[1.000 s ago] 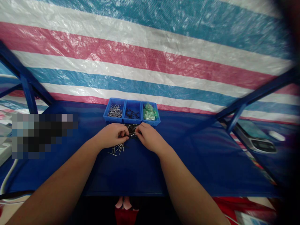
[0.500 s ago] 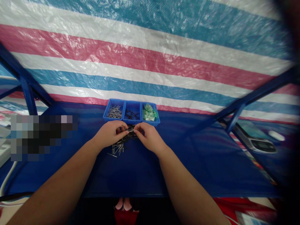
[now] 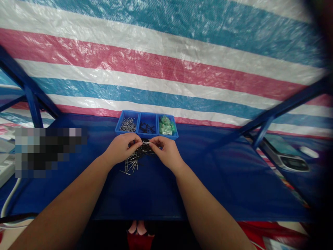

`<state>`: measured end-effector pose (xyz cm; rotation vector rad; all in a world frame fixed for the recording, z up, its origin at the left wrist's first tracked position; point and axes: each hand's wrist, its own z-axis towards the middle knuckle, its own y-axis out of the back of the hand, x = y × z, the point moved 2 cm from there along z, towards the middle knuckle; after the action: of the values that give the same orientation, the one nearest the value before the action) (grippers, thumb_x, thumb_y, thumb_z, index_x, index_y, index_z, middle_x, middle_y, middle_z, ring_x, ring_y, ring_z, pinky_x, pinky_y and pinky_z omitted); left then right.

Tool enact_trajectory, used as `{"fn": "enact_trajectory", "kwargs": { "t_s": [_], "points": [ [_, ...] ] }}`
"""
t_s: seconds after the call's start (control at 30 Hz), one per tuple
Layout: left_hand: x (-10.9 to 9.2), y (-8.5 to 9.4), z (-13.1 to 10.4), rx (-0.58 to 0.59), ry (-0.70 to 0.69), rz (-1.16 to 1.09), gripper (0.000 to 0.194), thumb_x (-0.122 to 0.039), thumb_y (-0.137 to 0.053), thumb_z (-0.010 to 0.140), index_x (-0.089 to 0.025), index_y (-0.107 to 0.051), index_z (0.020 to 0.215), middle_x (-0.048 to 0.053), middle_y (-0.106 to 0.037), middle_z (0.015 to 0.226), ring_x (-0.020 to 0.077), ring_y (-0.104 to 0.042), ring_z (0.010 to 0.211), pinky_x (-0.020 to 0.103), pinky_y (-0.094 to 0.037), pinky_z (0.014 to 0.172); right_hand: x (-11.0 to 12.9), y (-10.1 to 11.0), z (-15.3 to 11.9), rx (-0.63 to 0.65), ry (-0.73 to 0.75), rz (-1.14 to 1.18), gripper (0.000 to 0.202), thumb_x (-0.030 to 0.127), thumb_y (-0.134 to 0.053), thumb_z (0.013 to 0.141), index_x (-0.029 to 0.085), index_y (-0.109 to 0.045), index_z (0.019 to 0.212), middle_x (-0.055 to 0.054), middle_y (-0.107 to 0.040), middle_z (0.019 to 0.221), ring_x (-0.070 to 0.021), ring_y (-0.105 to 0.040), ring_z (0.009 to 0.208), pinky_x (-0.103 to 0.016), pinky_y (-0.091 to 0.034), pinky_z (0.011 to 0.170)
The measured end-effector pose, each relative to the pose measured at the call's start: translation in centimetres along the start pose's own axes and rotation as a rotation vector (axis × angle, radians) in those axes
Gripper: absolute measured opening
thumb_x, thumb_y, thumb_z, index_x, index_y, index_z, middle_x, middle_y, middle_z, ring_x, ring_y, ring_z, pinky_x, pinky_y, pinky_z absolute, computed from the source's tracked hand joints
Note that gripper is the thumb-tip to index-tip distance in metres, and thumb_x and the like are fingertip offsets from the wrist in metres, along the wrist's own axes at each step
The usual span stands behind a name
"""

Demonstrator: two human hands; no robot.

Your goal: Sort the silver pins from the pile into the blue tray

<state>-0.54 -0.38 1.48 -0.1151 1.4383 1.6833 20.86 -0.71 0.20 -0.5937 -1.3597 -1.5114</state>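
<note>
My left hand [image 3: 125,146] and my right hand [image 3: 165,150] meet over a pile of dark and silver pieces [image 3: 145,150] on the blue table. Between their fingertips runs a thin silver pin [image 3: 145,142], pinched at its left end by my left hand and at its right end by my right. Whether a second small part sits on it is too fine to make out. Several loose silver pins [image 3: 132,165] lie fanned out below my left hand. Just behind the hands stands a blue three-compartment bin [image 3: 147,134].
The bin holds silver pins [image 3: 128,124] at left, black pieces [image 3: 147,127] in the middle and green plastic bags [image 3: 167,125] at right. A scale [image 3: 292,161] stands at far right, beyond a blue frame strut [image 3: 262,131]. A white cable [image 3: 9,198] runs at left.
My fingertips have drawn slightly closer together around the pin, which now lies more level. The bin and the pile look the same; the view has shifted a little.
</note>
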Motion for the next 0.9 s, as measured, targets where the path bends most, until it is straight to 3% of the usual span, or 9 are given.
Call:
{"fn": "enact_trajectory", "kwargs": {
  "t_s": [0.13, 0.23, 0.37, 0.43, 0.57, 0.77, 0.9],
  "points": [
    [0.0, 0.3, 0.0, -0.083, -0.015, -0.001, 0.016, -0.029, -0.057, 0.096, -0.019, -0.069, 0.092, 0.001, -0.065, 0.078, 0.0127, -0.056, 0.068, 0.028, -0.044, 0.068, -1.0, 0.1, 0.2, -0.045, -0.033, 0.031, 0.013, 0.028, -0.067, 0.089, 0.018, -0.073, 0.095, -0.004, -0.074, 0.083, -0.0163, -0.068, 0.072, -0.029, -0.053, 0.068],
    [0.1, 0.7, -0.1, -0.239, 0.031, -0.001, 0.018, -0.033, -0.058, 0.096, -0.018, -0.068, 0.090, 0.000, -0.063, 0.073, 0.0122, -0.054, 0.064, 0.027, -0.044, 0.065, -1.4, 0.3, 0.3, -0.070, -0.034, 0.031, 0.014, 0.030, -0.068, 0.089, 0.018, -0.073, 0.093, -0.005, -0.074, 0.081, -0.0167, -0.067, 0.071, -0.030, -0.053, 0.068],
    [1.2, 1.1, -0.4, -0.492, 0.213, 0.004, 0.024, -0.040, -0.060, 0.095, -0.019, -0.066, 0.086, -0.001, -0.062, 0.067, 0.0116, -0.053, 0.058, 0.026, -0.042, 0.060, -0.9, 0.4, 0.2, -0.070, -0.014, -0.001, 0.014, 0.030, -0.068, 0.089, 0.018, -0.073, 0.093, -0.005, -0.075, 0.082, -0.0169, -0.068, 0.072, -0.031, -0.054, 0.070],
    [2.2, 1.3, -0.5, -0.536, 0.316, 0.044, 0.029, -0.046, -0.062, 0.093, -0.019, -0.066, 0.082, -0.001, -0.064, 0.068, 0.0120, -0.054, 0.058, 0.026, -0.042, 0.059, -0.6, 0.4, 0.2, -0.050, 0.004, -0.031, 0.012, 0.028, -0.068, 0.089, 0.018, -0.073, 0.093, -0.004, -0.075, 0.083, -0.0167, -0.068, 0.073, -0.031, -0.054, 0.071],
    [3.1, 1.4, -0.5, -0.434, 0.385, 0.104, 0.034, -0.051, -0.064, 0.091, -0.019, -0.065, 0.079, 0.000, -0.065, 0.067, 0.0127, -0.056, 0.059, 0.026, -0.040, 0.059, -0.5, 0.3, 0.1, -0.024, 0.025, -0.061, 0.010, 0.026, -0.067, 0.089, 0.019, -0.073, 0.093, -0.004, -0.075, 0.084, -0.0163, -0.069, 0.075, -0.030, -0.054, 0.072],
    [0.4, 0.4, 0.0, -0.030, 0.054, -0.004, 0.023, -0.039, -0.059, 0.095, -0.019, -0.072, 0.094, 0.000, -0.066, 0.074, 0.0126, -0.057, 0.063, 0.026, -0.042, 0.062, -0.5, 0.3, 0.2, -0.034, 0.003, -0.034, 0.012, 0.028, -0.068, 0.089, 0.018, -0.073, 0.094, -0.004, -0.076, 0.085, -0.0166, -0.069, 0.074, -0.030, -0.054, 0.071],
    [-0.6, -0.5, 0.1, 0.098, -0.033, -0.027, 0.018, -0.033, -0.060, 0.095, -0.020, -0.072, 0.100, 0.003, -0.068, 0.083, 0.0141, -0.060, 0.072, 0.027, -0.044, 0.067, 0.0, 0.1, 0.1, -0.002, 0.009, -0.002, 0.012, 0.027, -0.066, 0.089, 0.019, -0.073, 0.094, -0.004, -0.075, 0.084, -0.0167, -0.069, 0.075, -0.030, -0.053, 0.070]
  ]
}}
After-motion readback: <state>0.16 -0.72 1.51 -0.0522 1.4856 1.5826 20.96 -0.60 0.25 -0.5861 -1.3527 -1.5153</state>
